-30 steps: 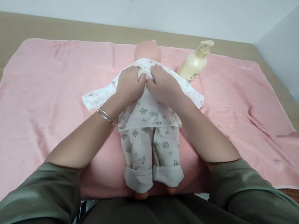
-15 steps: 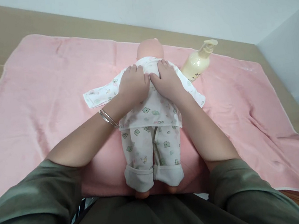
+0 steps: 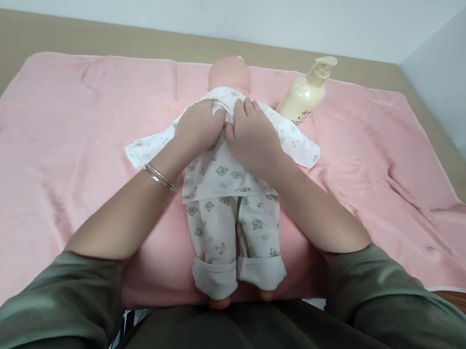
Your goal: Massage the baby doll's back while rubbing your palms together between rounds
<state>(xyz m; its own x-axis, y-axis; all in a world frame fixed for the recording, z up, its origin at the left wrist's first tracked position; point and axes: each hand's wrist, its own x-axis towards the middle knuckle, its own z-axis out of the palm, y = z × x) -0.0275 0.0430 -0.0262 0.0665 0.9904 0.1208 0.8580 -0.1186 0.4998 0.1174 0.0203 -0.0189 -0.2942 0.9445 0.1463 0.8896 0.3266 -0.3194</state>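
A baby doll lies on the pink blanket, its head away from me and its feet close to my body. It wears a white printed shirt and matching trousers with turned-up cuffs. At the upper middle of the shirt, my left hand is closed, its curled fingers and thumb gathering a fold of cloth. Right beside it, my right hand rests on the shirt with fingers stretched out and thumb near the left thumb. The shirt's sleeves spread out to both sides.
A cream pump bottle leans at a tilt on the blanket, right of the doll's shoulder. The pink blanket covers much of the wooden table, with wrinkles at right. A white wall rises behind.
Both hands have shifted inward on the shirt. My left fingers have curled and bunched the cloth, and my right hand has moved left, close to the left thumb.
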